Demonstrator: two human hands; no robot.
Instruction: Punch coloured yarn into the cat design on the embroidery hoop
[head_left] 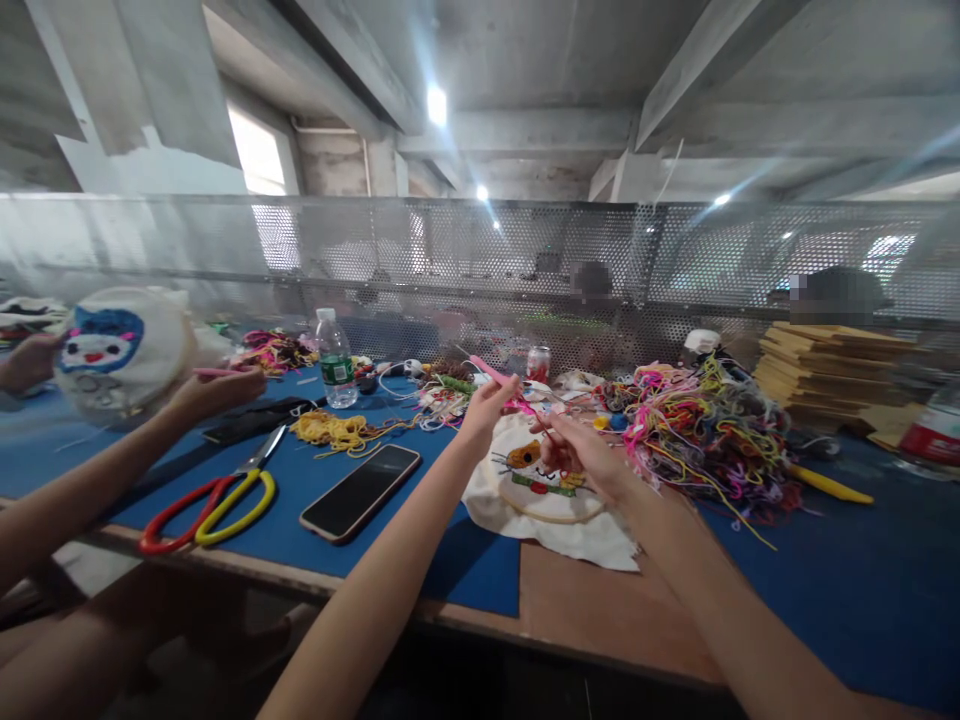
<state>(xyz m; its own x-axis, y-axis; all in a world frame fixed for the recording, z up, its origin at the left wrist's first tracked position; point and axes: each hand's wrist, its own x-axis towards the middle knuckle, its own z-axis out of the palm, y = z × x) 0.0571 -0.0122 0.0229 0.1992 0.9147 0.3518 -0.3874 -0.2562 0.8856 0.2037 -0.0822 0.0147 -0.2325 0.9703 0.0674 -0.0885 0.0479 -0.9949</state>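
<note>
Above the table, my left hand (491, 408) grips a pink punch needle (489, 370), its thin tip pointing up and away to the left. Bright pink yarn (523, 406) runs from beside that hand toward my right hand (589, 450), whose fingers are pinched at the yarn's end. Below both hands an embroidery hoop (551, 512) lies on the table, stretched with white cloth (585, 545). An orange-and-white animal with a red and green band is stitched on it, partly covered by my right hand.
A tangled yarn heap (705, 430) lies right, near stacked brown envelopes (817, 375) and a yellow tool (832, 484). Leftward are a phone (361, 492), scissors (225, 500), yellow yarn (330, 430) and a water bottle (335, 360). A co-worker's hands hold another hoop (127, 350).
</note>
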